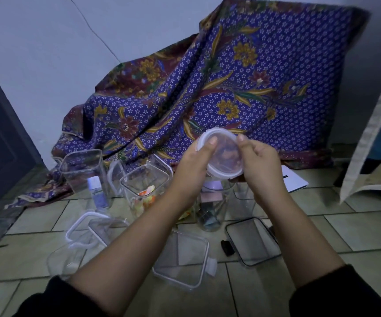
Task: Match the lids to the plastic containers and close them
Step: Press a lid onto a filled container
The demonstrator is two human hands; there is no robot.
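The task looks barely begun: every clear plastic container in view stands open on the tiled floor [322, 227]. Both hands hold a round clear plastic lid with a white rim [222, 154] up in the air, tilted, above the round clear jar [212, 207]; the left hand [194, 165] has its fingers [212, 141] closed on the lid's left edge, the right hand [259, 161] grips its right edge. Judging by shape, this lid belongs to the round jar below, which holds some small items. Still unmatched are the tall square clear container at the left [82, 170], the square clear container with orange and yellow contents [145, 191], and another clear one partly hidden behind the right forearm. Loose on the floor lie a white-rimmed square lid [83, 232], a clear square lid with a white clip [182, 259] and a black-rimmed rectangular lid [252, 240]. The containers stand close together, so a lowered lid could knock a neighbour. A purple patterned batik cloth [242, 76] drapes behind.
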